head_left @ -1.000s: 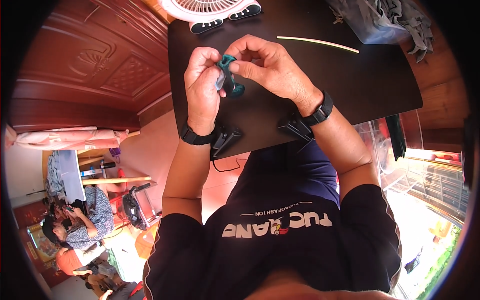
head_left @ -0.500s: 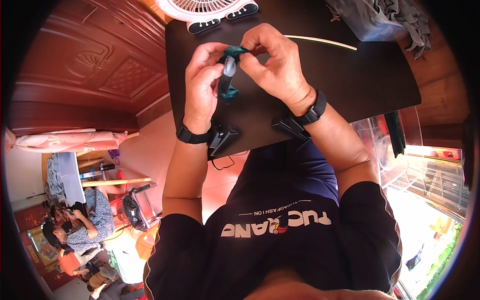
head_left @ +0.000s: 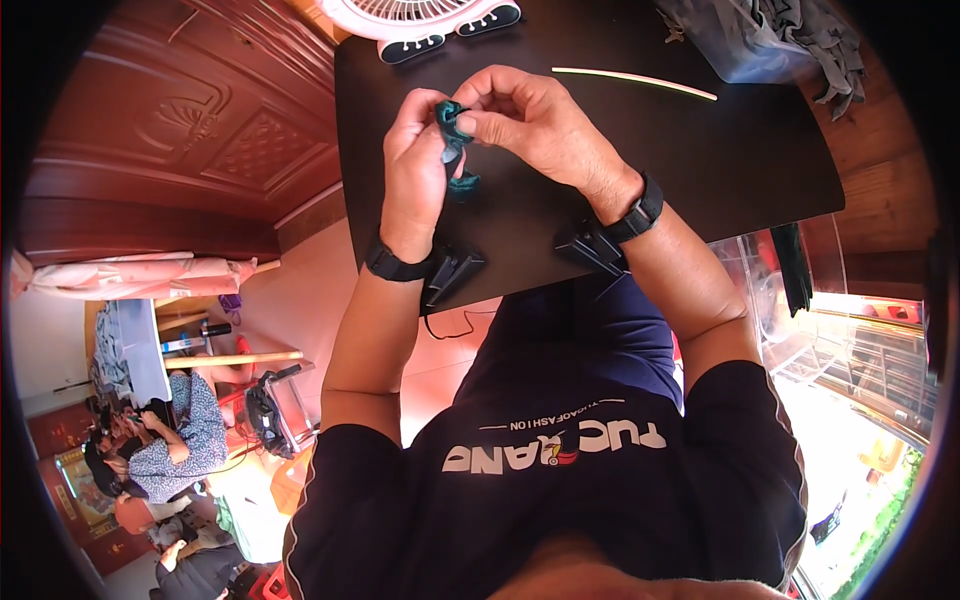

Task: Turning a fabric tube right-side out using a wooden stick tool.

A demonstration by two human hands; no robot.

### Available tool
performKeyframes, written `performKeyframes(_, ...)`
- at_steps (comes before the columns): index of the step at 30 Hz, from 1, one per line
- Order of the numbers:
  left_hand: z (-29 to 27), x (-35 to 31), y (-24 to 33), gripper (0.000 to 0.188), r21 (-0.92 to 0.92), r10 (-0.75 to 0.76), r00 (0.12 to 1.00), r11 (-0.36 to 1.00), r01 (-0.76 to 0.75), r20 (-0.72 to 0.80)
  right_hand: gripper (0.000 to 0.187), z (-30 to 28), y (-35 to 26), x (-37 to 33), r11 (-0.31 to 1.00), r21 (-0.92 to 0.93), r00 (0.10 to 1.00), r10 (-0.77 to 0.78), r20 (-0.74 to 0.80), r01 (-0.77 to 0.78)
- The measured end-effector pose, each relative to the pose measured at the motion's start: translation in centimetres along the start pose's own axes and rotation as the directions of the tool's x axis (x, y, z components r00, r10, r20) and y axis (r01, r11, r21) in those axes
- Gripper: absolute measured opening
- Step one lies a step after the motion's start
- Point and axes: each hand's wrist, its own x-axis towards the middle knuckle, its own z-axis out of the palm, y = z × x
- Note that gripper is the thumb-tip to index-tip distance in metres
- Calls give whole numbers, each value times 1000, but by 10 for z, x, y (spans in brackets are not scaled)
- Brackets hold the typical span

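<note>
Above the dark table [head_left: 700, 150], a shiny dark green strip of gathered fabric [head_left: 450, 118] is held between both hands. My left hand [head_left: 412, 180] has its fingers closed around the strip, and a lower end of it hangs out beside the palm. My right hand [head_left: 540, 125] pinches the strip's upper end between thumb and forefinger. A small pale, see-through piece shows at the fabric next to the left fingers; most of it is hidden.
A white and pink fan [head_left: 400, 14] stands at the far edge. A thin pale strip [head_left: 635, 82] lies on the table to the right. A clear bin [head_left: 745, 55] with grey cloth stands far right. Another person [head_left: 165, 450] sits at the lower left.
The hands have drawn closer together, and the right hand has come slightly down. The fabric's upper end is now bunched up, covering more of the see-through piece.
</note>
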Motion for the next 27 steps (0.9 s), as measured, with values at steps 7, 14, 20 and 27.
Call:
performKeyframes(7,-3,2,1,10,64,50,994,997,-44,-100,8,-5,-3,3,795,-605,955,-215,-203,51)
performKeyframes(14,-7,5,2,8,-41,47,991,998,-53,-124,11,-13,5,7,974,-224,972,-18,-232,-35)
performKeyframes(20,3,-1,2,8,155,46,993,987,-29,-108,20,7,2,1,890,-457,997,-42,-62,10)
performKeyframes(27,9,0,1,5,143,203,974,972,-188,-97,18,9,6,5,764,-645,889,-295,-351,-1)
